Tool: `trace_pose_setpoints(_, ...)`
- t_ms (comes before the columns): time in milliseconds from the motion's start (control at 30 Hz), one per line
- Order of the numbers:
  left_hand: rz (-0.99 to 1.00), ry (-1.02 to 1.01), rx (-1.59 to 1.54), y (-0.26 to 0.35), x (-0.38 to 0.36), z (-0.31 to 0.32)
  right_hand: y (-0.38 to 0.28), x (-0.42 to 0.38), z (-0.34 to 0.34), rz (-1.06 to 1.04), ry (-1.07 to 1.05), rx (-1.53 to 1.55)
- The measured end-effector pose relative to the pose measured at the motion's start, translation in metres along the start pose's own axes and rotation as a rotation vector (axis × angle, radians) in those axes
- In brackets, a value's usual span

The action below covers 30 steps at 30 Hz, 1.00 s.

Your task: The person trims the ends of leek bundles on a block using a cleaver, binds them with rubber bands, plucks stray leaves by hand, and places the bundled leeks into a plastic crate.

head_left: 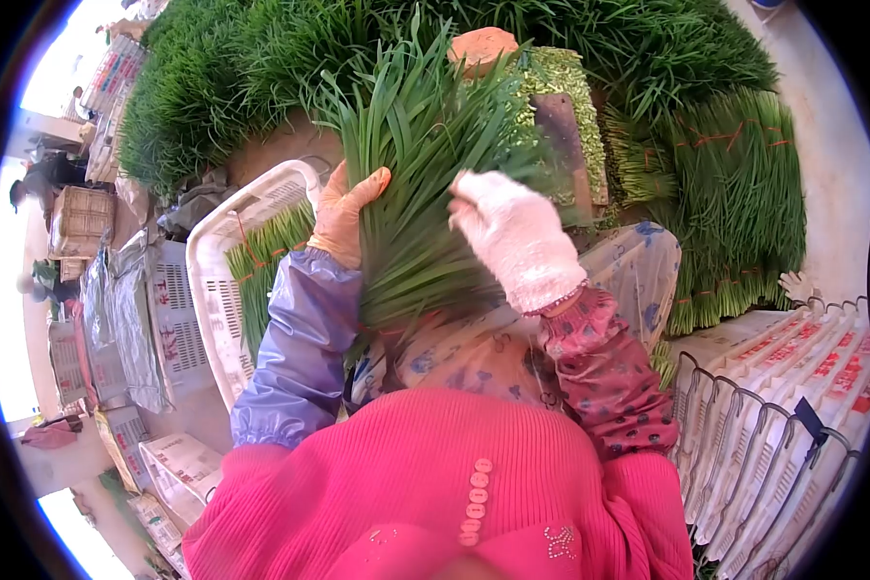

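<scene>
A loose bunch of garlic chives (406, 193) lies across my lap, its long green leaves fanned toward the top. My left hand (343, 217), in a thin orange-tan glove, is closed around the bunch's left side with the thumb on top. My right hand (507, 232) wears a fuzzy white glove and hovers at the bunch's right side. Its fingers are curled together against the leaves; what they hold, if anything, is hidden. Some leaves beside it are blurred.
A white plastic basket (203, 261) with tied chives stands left. Heaped chives (261, 68) spread behind. Tied bundles (735, 193) are stacked right, by a board with chopped green bits (590, 116) and a brick (483, 46). White crates (783, 406) sit lower right.
</scene>
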<state>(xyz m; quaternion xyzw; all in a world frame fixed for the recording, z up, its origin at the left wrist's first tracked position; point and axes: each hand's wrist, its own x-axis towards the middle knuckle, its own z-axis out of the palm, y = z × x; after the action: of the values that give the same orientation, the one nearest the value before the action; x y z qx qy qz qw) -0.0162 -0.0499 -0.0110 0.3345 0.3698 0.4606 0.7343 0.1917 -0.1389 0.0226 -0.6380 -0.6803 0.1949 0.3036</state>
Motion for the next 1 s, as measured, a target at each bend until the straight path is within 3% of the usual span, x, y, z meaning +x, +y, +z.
trace_pose_setpoints(67,0.009,0.022,0.005,-0.003,0.001,0.000,0.005,0.010,-0.002,0.000,0.228,0.209)
trace_pose_setpoints(200,-0.007,-0.041,0.014,-0.008,0.000,0.002,0.011,0.036,-0.020,-0.019,0.297,0.121)
trace_pose_setpoints(300,-0.019,-0.060,0.016,-0.012,-0.004,0.003,0.016,0.052,-0.029,0.046,0.199,-0.096)
trace_pose_setpoints(533,-0.023,-0.049,0.047,-0.015,-0.006,0.000,0.018,0.063,-0.034,-0.025,0.044,-0.249)
trace_pose_setpoints(667,-0.025,-0.043,0.039,-0.015,-0.006,0.001,0.021,0.065,-0.019,0.042,0.122,-0.379)
trace_pose_setpoints(800,-0.020,-0.036,0.033,-0.017,-0.005,-0.001,0.032,0.064,-0.023,0.402,0.343,0.118)
trace_pose_setpoints(867,-0.019,-0.027,0.028,-0.017,-0.007,-0.001,0.041,0.057,-0.026,0.194,0.309,0.303)
trace_pose_setpoints(1000,-0.013,-0.112,0.024,-0.016,-0.006,0.004,0.032,0.051,-0.027,0.110,0.189,0.287)
